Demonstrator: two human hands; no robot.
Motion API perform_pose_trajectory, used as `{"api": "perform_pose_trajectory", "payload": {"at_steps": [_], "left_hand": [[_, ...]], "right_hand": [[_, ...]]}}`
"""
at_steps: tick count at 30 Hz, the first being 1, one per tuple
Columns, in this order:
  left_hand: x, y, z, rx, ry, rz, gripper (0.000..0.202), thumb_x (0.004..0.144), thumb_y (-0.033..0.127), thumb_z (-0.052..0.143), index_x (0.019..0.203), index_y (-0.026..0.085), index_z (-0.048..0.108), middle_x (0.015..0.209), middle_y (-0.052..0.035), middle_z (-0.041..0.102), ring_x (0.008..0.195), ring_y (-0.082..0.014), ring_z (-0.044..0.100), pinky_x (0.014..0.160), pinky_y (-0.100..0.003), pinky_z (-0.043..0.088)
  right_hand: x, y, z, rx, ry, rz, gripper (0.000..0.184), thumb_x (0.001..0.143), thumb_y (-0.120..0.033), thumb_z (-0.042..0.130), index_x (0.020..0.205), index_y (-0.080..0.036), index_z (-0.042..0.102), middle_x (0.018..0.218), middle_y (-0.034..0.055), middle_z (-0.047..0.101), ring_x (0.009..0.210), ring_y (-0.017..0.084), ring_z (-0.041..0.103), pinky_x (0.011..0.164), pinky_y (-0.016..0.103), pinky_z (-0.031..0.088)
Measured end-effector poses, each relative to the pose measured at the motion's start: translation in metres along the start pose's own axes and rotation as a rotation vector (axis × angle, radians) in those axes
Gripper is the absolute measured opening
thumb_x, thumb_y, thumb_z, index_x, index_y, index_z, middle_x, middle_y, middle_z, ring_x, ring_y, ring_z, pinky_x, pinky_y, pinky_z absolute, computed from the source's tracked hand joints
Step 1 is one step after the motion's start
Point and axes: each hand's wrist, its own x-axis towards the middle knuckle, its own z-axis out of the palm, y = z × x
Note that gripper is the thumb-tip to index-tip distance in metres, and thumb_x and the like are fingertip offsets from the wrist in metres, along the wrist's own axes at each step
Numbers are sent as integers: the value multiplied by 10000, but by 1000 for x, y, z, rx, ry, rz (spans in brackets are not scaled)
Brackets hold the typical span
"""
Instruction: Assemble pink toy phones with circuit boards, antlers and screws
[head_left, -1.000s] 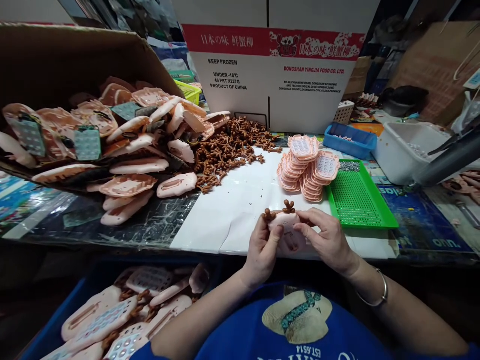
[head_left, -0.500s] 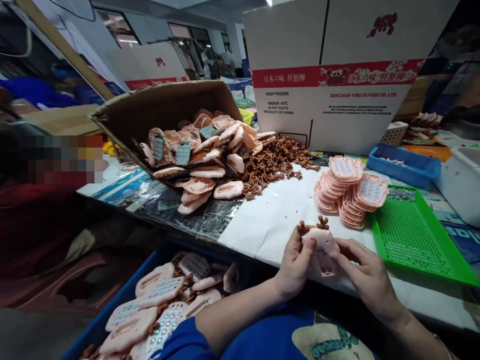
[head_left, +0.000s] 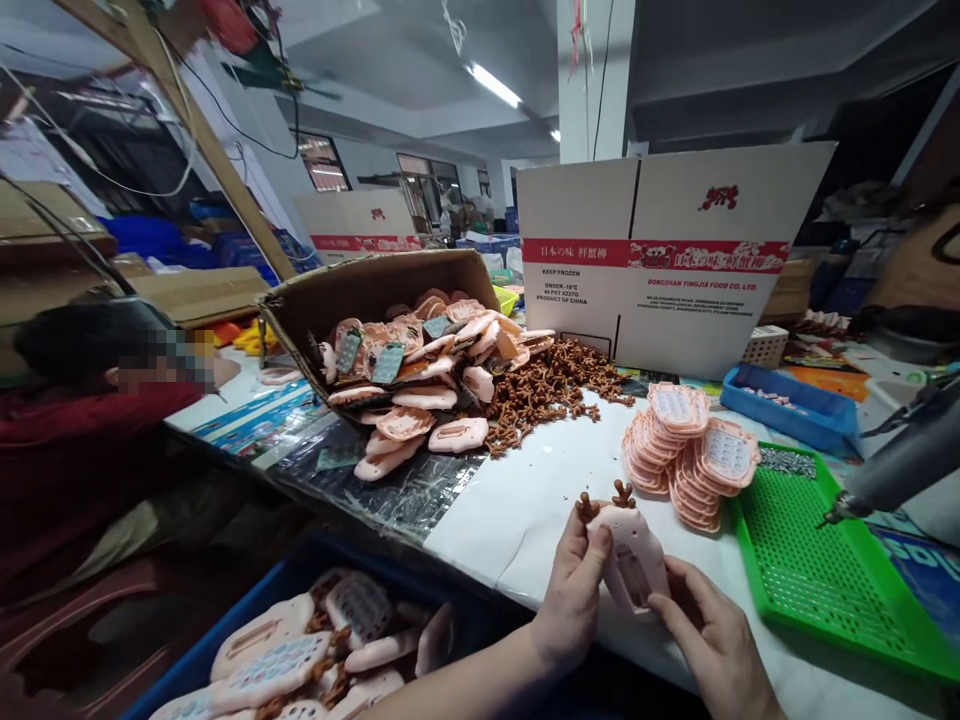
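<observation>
A: Head view. Containers first?

B: Cardboard box [head_left: 360, 290] tipped on its side on the table [head_left: 540, 470], with pink shells [head_left: 420, 385] spilling out of its mouth. Heap of brown antlers [head_left: 551, 385] touching that spill. Green tray [head_left: 810, 560] on the right, mostly bare, small dark bits in its far corner. Small blue tray [head_left: 787, 405] behind it; contents too small to tell. Blue bin [head_left: 225, 640] below the table edge, holding pink toys with keypads and antlers.

A: Arms?

B: Both forearms come up from the bottom edge and meet over the near table edge.

A: Hands?

B: Left hand [head_left: 570, 590] curled, thumb and fingers pinching the upper left side of a pink toy [head_left: 634, 545], just under its antlers. Right hand [head_left: 712, 640] part closed, fingertips pressed on the toy's lower right edge. Toy held tilted between them, above the white sheet, near a stack of pink keypads [head_left: 686, 440].
</observation>
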Motion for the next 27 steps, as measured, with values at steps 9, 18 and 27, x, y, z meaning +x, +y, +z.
{"api": "perform_pose_trajectory", "payload": {"at_steps": [9,18,27], "left_hand": [[16,-2,15,-97,0,26,318,914,438,693,1166,246,658,1113,-30,701,992,-138,649,951,-262,483],[19,4,23,-73,-136,-132,600,705,468,870,1193,179,674,1210,-142,726,1108,-296,693,937,-369,557],[37,36,31,-90,50,-382,385,718,312,839,1031,120,722,1053,-122,773,911,-227,748,838,-307,603]], "right_hand": [[9,-1,-4,386,8,213,559,779,-596,737,1174,-213,635,1059,96,768,898,232,749,747,267,611],[3,-24,-1,523,-136,231,426,856,-514,703,1141,-216,594,1051,88,750,888,208,723,701,264,579],[-15,-48,-56,-254,355,-464,503,899,-133,604,1319,-405,561,1133,39,729,1030,247,711,889,443,602]]}}
